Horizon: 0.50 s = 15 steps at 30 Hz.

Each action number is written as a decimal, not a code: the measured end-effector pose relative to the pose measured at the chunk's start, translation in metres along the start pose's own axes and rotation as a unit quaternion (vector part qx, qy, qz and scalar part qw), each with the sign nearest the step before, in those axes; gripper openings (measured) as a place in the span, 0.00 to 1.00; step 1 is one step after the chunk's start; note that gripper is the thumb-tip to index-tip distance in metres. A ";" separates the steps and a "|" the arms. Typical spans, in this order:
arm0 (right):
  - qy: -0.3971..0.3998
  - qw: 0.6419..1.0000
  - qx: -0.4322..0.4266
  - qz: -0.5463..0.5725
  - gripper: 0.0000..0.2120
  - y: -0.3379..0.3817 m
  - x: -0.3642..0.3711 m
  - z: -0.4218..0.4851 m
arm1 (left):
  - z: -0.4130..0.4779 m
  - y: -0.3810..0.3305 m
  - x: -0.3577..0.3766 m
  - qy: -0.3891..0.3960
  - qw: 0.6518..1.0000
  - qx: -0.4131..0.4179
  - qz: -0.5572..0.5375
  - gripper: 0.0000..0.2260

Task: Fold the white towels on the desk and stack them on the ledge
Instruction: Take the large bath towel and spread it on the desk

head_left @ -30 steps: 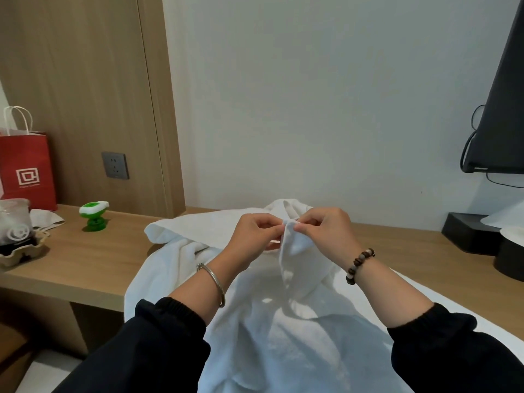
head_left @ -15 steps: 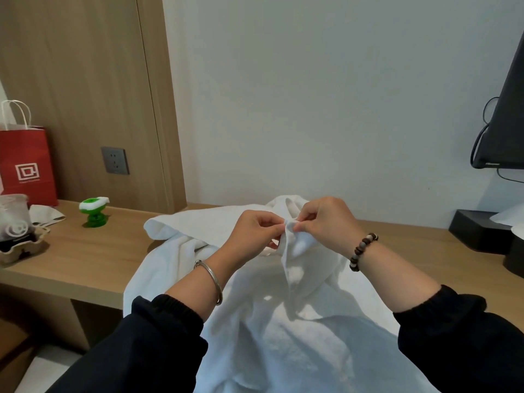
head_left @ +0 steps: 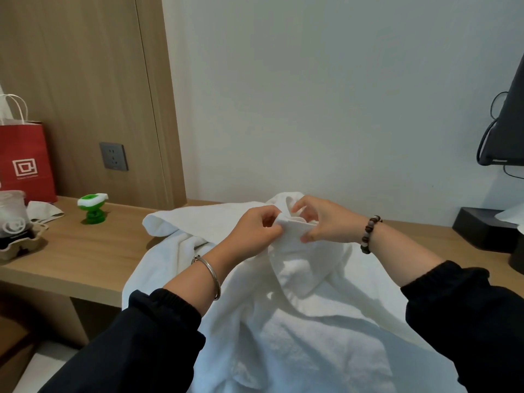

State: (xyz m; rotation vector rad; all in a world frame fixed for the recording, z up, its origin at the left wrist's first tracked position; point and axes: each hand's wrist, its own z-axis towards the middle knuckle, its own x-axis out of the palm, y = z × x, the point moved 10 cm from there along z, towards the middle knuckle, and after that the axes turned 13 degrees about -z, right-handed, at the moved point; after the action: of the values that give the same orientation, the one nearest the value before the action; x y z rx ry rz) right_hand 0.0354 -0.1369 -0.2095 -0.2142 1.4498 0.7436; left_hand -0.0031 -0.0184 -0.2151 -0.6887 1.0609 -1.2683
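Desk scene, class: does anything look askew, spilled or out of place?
The white towel lies crumpled, hanging over the desk's front edge. The left hand and right hand pinch one hem of it.

Open wood on the desk [head_left: 85,251] left of the towel heap [head_left: 297,321]. Farther left, a green gadget [head_left: 92,208], a cup tray [head_left: 11,252] and a red bag [head_left: 24,160] crowd it. On the right, a black box [head_left: 482,231] blocks the way.

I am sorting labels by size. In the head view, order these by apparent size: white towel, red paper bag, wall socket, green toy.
1. white towel
2. red paper bag, partly cut by the frame
3. wall socket and green toy look about equal; not ranked.
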 end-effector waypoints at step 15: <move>0.085 0.995 0.028 0.030 0.07 -0.019 0.017 0.028 | 0.013 0.009 -0.011 -0.197 0.979 0.035 -0.040 0.06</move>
State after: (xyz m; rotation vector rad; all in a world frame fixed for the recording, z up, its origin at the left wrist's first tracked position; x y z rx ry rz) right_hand 0.0678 -0.1301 -0.2273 -0.1951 1.6437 0.7471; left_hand 0.0129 -0.0077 -0.2151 -0.8930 0.6672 -1.1697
